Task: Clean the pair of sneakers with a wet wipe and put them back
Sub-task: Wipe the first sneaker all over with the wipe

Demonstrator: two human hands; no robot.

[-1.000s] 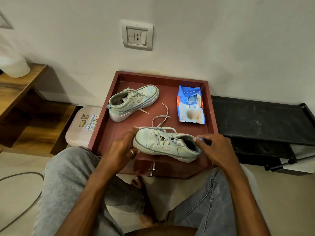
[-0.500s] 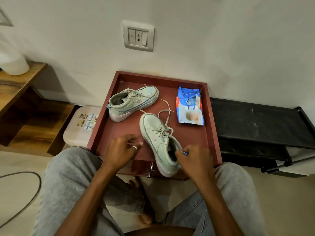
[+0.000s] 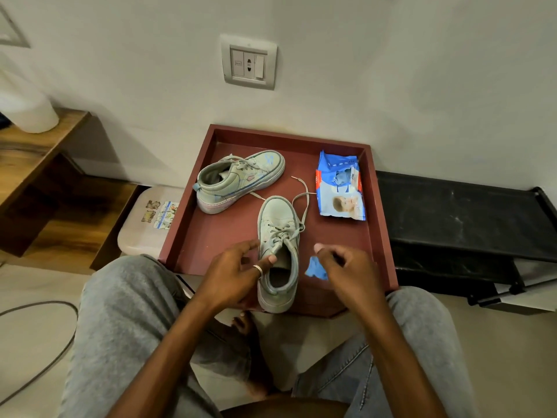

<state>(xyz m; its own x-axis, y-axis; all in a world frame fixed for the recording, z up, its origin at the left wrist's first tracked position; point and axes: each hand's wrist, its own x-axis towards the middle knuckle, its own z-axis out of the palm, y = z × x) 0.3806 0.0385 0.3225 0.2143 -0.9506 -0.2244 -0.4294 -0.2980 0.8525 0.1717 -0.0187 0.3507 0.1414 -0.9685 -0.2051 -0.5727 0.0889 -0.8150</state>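
On one red tray (image 3: 211, 236), one wipe pack (image 3: 340, 188), two sneakers (image 3: 241, 179); left hand (image 3: 232, 276) grips nearer sneaker (image 3: 277, 215), right hand (image 3: 346, 273) hold unclear

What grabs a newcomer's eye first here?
The pale green sneaker at the front of the dark red tray, toe pointing to the wall, with the left hand gripping its collar. The second sneaker sits at the tray's back left, a blue wipe pack at back right. A blue scrap sits by the right hand; held or not is unclear.
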